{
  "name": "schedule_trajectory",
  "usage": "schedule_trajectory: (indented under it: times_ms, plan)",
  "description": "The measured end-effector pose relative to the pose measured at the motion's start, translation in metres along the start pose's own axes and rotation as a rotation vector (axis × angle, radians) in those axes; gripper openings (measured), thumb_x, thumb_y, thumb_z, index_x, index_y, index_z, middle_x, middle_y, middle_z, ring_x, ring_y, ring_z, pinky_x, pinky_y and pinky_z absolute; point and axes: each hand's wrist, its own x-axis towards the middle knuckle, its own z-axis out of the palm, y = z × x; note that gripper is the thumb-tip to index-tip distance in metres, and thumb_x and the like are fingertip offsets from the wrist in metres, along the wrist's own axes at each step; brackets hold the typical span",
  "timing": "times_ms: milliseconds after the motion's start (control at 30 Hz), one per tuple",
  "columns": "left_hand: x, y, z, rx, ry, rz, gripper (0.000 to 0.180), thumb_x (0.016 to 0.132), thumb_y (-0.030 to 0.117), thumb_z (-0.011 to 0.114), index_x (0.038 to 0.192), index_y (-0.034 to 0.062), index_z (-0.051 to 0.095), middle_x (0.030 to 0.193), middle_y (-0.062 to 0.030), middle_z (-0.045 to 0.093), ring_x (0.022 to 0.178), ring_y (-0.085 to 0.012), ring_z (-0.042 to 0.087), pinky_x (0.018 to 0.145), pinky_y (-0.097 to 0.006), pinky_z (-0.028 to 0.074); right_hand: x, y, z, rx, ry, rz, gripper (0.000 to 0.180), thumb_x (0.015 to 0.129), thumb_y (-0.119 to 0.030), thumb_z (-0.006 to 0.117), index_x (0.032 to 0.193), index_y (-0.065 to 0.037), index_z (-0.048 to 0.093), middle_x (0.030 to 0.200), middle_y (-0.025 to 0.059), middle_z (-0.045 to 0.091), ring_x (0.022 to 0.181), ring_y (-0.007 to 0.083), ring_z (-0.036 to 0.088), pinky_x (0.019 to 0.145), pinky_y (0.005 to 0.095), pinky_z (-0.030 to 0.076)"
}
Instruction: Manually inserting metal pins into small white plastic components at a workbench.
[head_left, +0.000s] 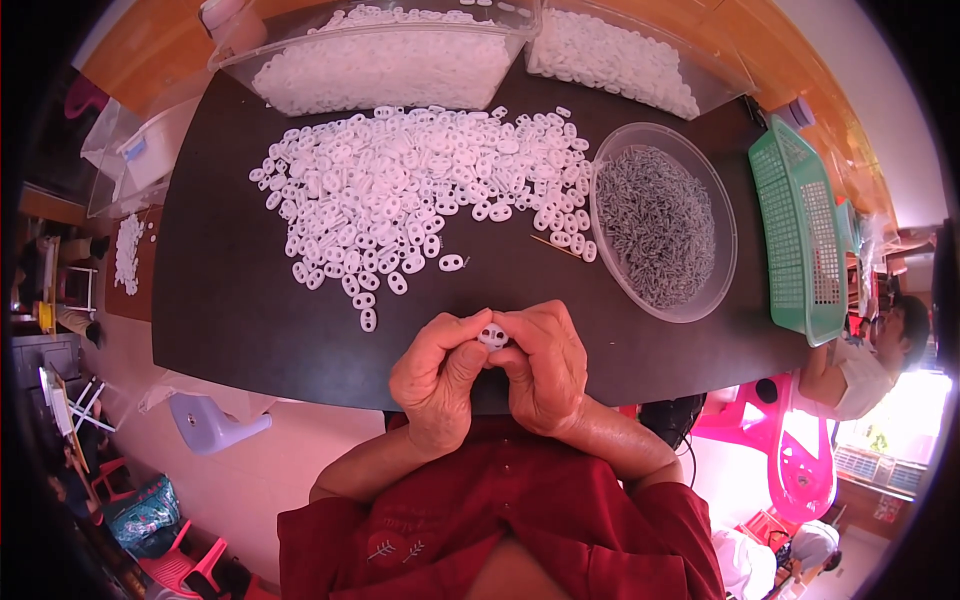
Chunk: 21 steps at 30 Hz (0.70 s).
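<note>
Between the fingertips of both hands I hold a small white oval plastic piece with two holes (492,337), near the table's front edge. My left hand (440,375) pinches it from the left side. From the right, my right hand (545,365) grips the same piece, fingers curled. Whether a smaller part is also in my fingers cannot be made out. Ahead of my hands spreads a large pile of like white pieces (400,190). To its right stands a round clear tub (730,235) full of small grey metal parts, perhaps springs or screws (655,225).
Two clear bins (515,40) of white pieces stand along the far side. A green plastic basket (785,235) sits at the right edge. A thin wooden stick (556,246) lies beside the pile. Another person (865,365) is at the right; a purple stool (210,422) is left of the table.
</note>
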Motion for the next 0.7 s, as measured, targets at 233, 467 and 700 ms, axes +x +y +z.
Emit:
schedule_trajectory:
  times_ms: [233,467,700]
  plan:
    - [-0.001,0.001,0.003,0.004,0.023,0.016,0.021,0.090,0.008,0.061,0.107,-0.0038,0.062,0.079,-0.0022,0.056,0.068,-0.0075,0.047,0.060,-0.020,0.039,0.001,0.000,-0.002,-0.023,-0.006,-0.078,0.035,0.072,0.002,0.070,0.104,0.008,0.058,0.087,0.0142,0.062,0.069,0.0272,0.059,0.057,0.0334,0.048]
    - [-0.004,0.005,0.013,0.009,0.079,-0.004,0.022,0.092,0.013,0.060,0.104,-0.0049,0.060,0.082,-0.0035,0.056,0.073,-0.0106,0.048,0.066,-0.023,0.039,0.004,0.000,-0.004,-0.070,-0.024,-0.106,0.037,0.068,0.005,0.070,0.103,0.009,0.057,0.085,0.0136,0.061,0.067,0.0265,0.058,0.053,0.0322,0.047]
    - [-0.004,-0.004,0.015,0.040,0.111,0.123,0.018,0.092,0.007,0.058,0.106,-0.0046,0.061,0.081,-0.0045,0.057,0.068,-0.0096,0.049,0.059,-0.021,0.040,0.004,-0.002,-0.003,-0.055,-0.011,-0.093,0.036,0.066,0.007,0.068,0.100,0.008,0.058,0.083,0.0135,0.059,0.065,0.0268,0.056,0.052,0.0326,0.046]
